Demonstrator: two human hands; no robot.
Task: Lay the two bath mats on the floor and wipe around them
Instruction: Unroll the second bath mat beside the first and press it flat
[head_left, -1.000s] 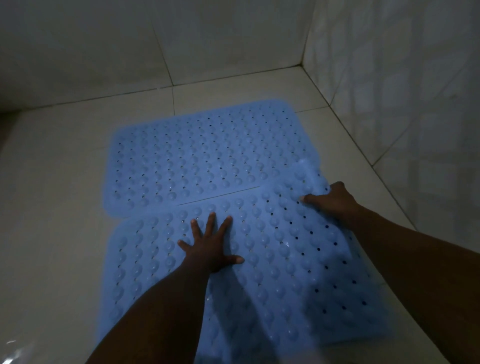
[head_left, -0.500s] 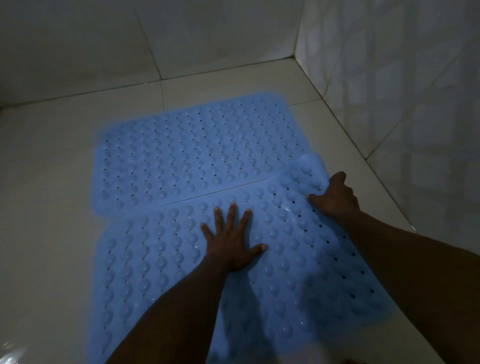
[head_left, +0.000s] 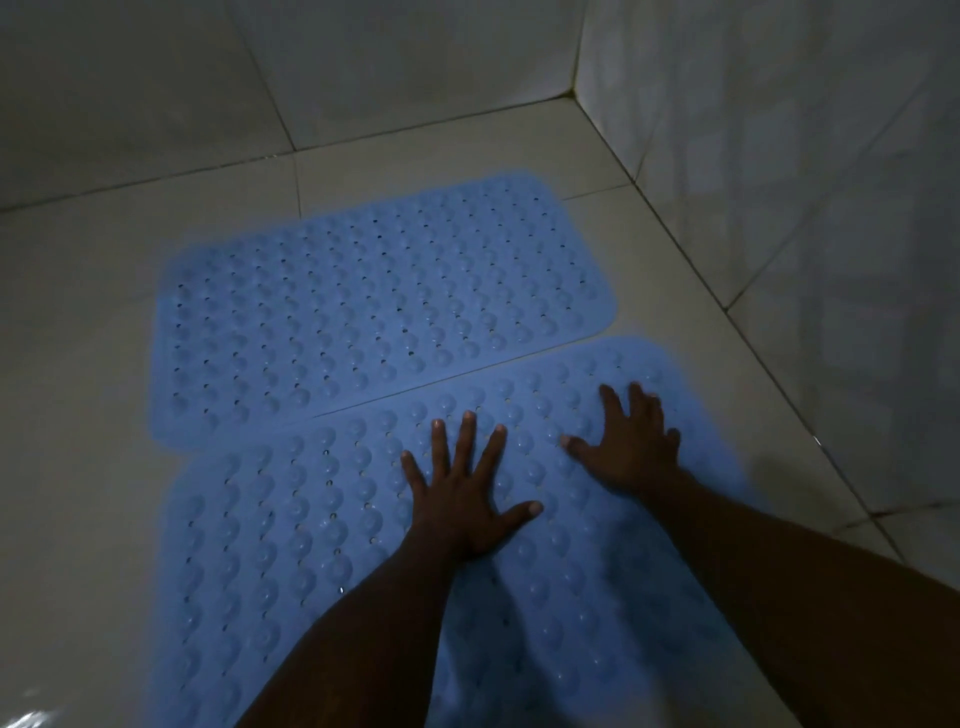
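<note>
Two blue bath mats with raised bumps and small holes lie flat on the pale tiled floor. The far mat (head_left: 374, 312) lies across the view. The near mat (head_left: 291, 519) lies right against it, their long edges touching. My left hand (head_left: 462, 499) presses flat on the near mat's middle, fingers spread. To its right, near that mat's far right corner, my right hand (head_left: 631, 447) also lies flat with its fingers apart. Neither hand holds anything.
A tiled wall (head_left: 363, 62) runs along the back and another wall (head_left: 805, 182) along the right, meeting in a corner. Bare floor tiles (head_left: 78, 364) lie left of the mats. A wet glint (head_left: 26, 719) shows at the bottom left.
My right hand let go of the near mat's curled-up far right corner and now lies flat on it. The corner has settled flat. My left hand slid slightly right.
</note>
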